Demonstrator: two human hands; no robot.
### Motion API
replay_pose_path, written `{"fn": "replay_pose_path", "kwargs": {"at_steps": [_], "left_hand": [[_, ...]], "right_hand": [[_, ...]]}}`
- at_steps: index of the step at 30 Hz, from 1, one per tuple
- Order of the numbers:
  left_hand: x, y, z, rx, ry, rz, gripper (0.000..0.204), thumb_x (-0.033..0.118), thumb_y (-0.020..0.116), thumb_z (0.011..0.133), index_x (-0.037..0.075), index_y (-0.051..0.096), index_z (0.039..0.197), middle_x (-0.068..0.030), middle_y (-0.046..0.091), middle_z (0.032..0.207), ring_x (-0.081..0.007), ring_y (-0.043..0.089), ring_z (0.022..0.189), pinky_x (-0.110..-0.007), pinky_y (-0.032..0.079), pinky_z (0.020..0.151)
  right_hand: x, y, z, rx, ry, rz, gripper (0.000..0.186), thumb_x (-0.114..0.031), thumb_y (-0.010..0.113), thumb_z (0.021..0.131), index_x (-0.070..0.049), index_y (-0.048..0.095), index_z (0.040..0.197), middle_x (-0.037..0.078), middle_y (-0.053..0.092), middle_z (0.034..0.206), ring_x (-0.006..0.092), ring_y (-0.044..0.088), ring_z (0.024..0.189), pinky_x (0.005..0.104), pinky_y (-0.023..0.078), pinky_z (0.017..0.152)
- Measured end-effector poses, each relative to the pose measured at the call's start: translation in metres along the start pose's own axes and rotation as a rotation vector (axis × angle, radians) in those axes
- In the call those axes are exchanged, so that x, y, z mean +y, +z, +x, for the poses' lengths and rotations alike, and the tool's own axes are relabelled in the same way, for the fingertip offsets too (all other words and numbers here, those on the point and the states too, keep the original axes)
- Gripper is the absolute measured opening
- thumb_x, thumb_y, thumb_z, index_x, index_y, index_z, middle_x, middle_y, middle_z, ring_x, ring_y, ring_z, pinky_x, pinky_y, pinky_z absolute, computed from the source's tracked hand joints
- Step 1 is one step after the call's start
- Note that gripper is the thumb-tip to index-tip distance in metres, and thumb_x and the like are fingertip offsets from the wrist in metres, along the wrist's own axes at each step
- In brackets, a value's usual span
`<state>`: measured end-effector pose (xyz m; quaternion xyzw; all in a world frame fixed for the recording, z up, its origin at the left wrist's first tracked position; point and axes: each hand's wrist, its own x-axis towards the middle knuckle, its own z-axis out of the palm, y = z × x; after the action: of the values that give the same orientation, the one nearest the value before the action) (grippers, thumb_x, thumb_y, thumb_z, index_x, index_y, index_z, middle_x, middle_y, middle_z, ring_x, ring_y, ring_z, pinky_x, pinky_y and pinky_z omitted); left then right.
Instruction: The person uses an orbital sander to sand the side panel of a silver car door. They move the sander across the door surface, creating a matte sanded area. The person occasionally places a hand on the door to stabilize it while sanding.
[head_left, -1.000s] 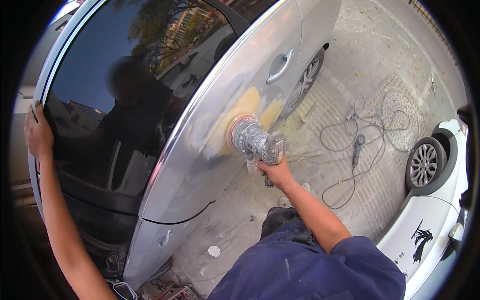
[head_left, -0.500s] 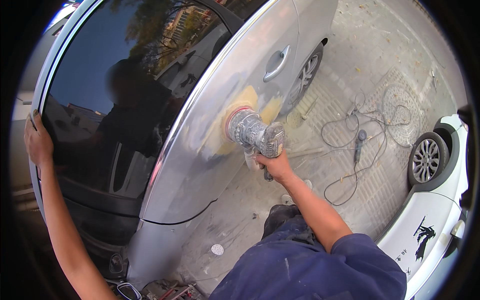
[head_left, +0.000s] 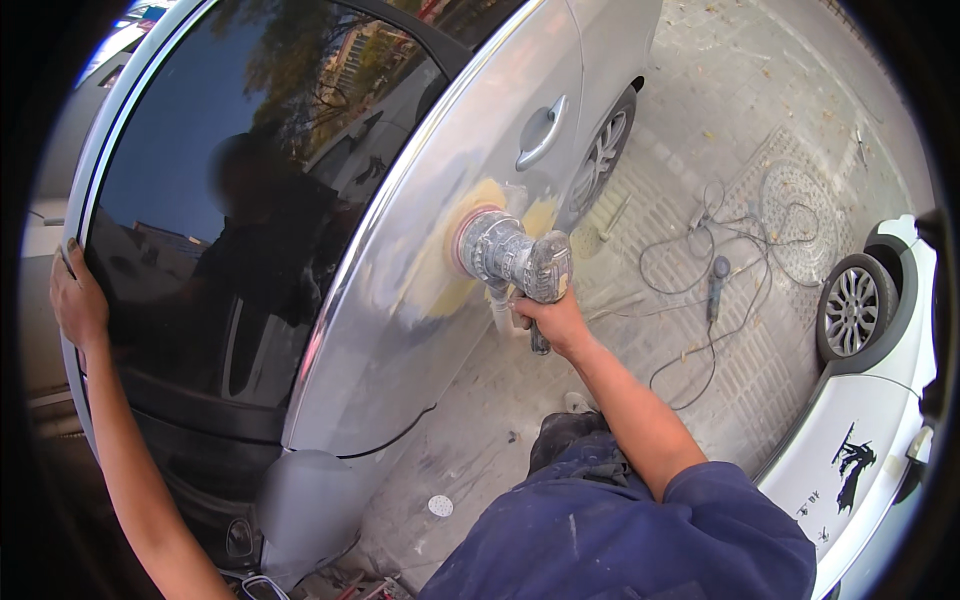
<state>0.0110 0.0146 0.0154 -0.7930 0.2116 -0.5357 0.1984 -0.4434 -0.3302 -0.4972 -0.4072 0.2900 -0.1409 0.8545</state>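
My right hand [head_left: 553, 318] grips the handle of a dusty power sander [head_left: 522, 262], its red-rimmed pad pressed against a yellow filler patch [head_left: 478, 192] on the silver car door [head_left: 385, 362], below and left of the chrome door handle [head_left: 541, 134]. A pale dust tube hangs beneath the sander. My left hand [head_left: 80, 298] holds the silver window frame at the far left, fingers wrapped over the edge beside the dark glass [head_left: 160, 320], which reflects trees and a figure.
A second tool [head_left: 717, 295] lies on the dusty paved ground among looped cords, near a round manhole cover [head_left: 795, 215]. A white car [head_left: 860, 420] stands at the right. A small perforated disc [head_left: 440, 506] lies on the ground near my feet, with clutter at the bottom edge.
The view has shifted a little. The sander has moved slightly up and to the right on the filler patch. My left hand still holds the frame, appearing a little lower in the picture.
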Motion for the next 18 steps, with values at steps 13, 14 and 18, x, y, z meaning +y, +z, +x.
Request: {"fn": "replay_pose_path", "kwargs": {"at_steps": [13, 14, 18], "left_hand": [[0.007, -0.007, -0.002, 0.009, 0.018, -0.062, 0.072, 0.063, 0.034, 0.112, 0.008, 0.060, 0.152, -0.0176, 0.063, 0.150, -0.0375, 0.055, 0.142, -0.047, 0.043, 0.118], [0.007, -0.008, -0.002, -0.010, 0.012, -0.092, 0.072, 0.063, 0.034, 0.112, 0.008, 0.060, 0.151, -0.0177, 0.063, 0.150, -0.0375, 0.055, 0.142, -0.047, 0.043, 0.118], [0.008, -0.009, -0.001, 0.027, 0.040, 0.010, 0.072, 0.063, 0.034, 0.112, 0.007, 0.061, 0.151, -0.0178, 0.063, 0.150, -0.0375, 0.055, 0.142, -0.047, 0.042, 0.118]], "right_hand": [[-0.011, -0.003, 0.007, 0.023, 0.007, 0.092, 0.016, 0.006, 0.079, 0.082, -0.001, 0.068, 0.093, 0.005, 0.067, 0.079, 0.0140, 0.061, 0.059, 0.0320, 0.046, 0.052], [-0.013, -0.004, 0.008, 0.070, 0.047, 0.091, 0.016, 0.006, 0.078, 0.083, -0.001, 0.068, 0.094, 0.005, 0.067, 0.079, 0.0142, 0.061, 0.059, 0.0320, 0.046, 0.052], [-0.019, -0.004, 0.014, 0.047, 0.005, 0.122, 0.016, 0.006, 0.078, 0.083, 0.000, 0.069, 0.095, 0.006, 0.068, 0.079, 0.0147, 0.062, 0.060, 0.0330, 0.047, 0.050]]}}
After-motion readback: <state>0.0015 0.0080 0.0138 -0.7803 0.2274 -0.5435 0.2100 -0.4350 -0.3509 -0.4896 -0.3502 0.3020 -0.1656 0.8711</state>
